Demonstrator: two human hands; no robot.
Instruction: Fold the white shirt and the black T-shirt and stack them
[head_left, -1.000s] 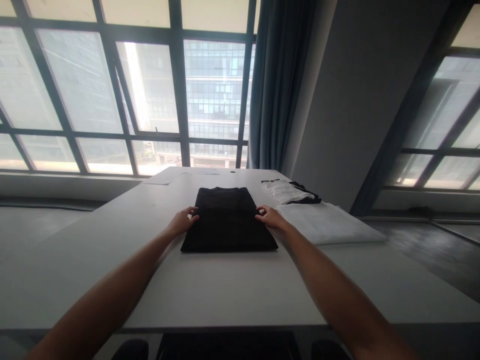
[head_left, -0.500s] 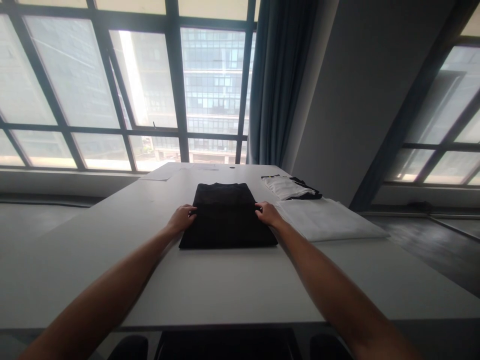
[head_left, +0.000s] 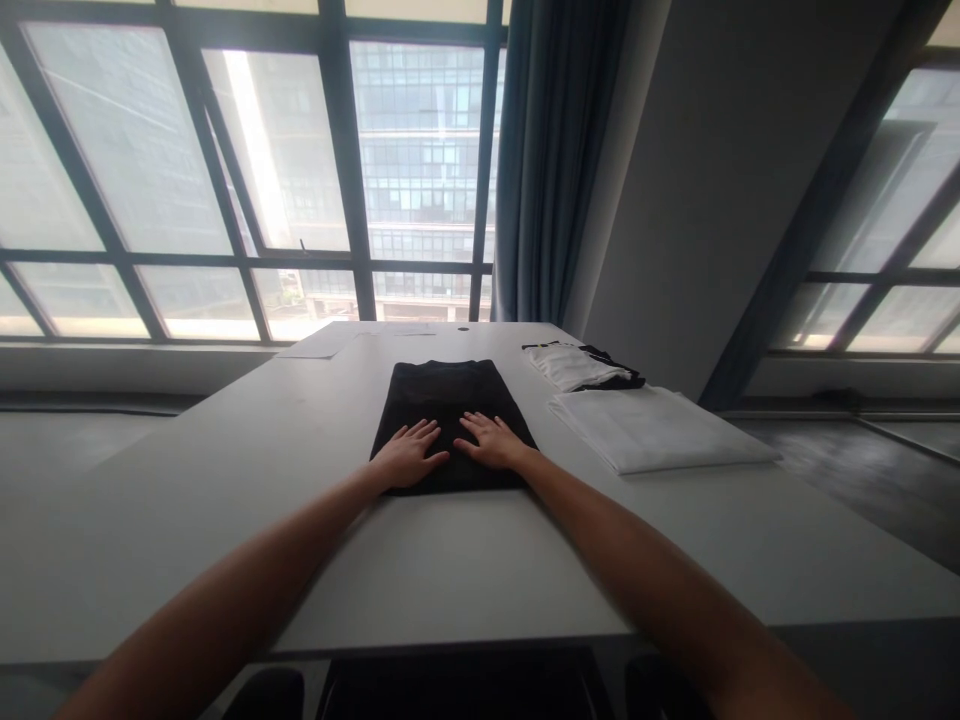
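Observation:
A folded black garment (head_left: 450, 392), perhaps a shirt, lies flat on the white table (head_left: 450, 570) in front of me. My left hand (head_left: 410, 455) rests palm down on its near left part, fingers stretched out. On the near right part lies my right hand (head_left: 491, 440), flat too, with its fingers spread. Both thumbs point inward, and a strip of black cloth shows between them. The palms hide some of the garment's near half.
To the right lies a folded white cloth (head_left: 664, 430). Behind it is a pile of white and black clothes (head_left: 581, 367). Sheets of paper (head_left: 322, 347) lie at the far left. A chair (head_left: 457, 685) stands below the near edge; windows and a curtain (head_left: 555, 160) are beyond.
Both hands have left the garment's side edges and moved inward onto its top, with fingers now laid flat. The garment's near part looks narrower. The view has shifted slightly.

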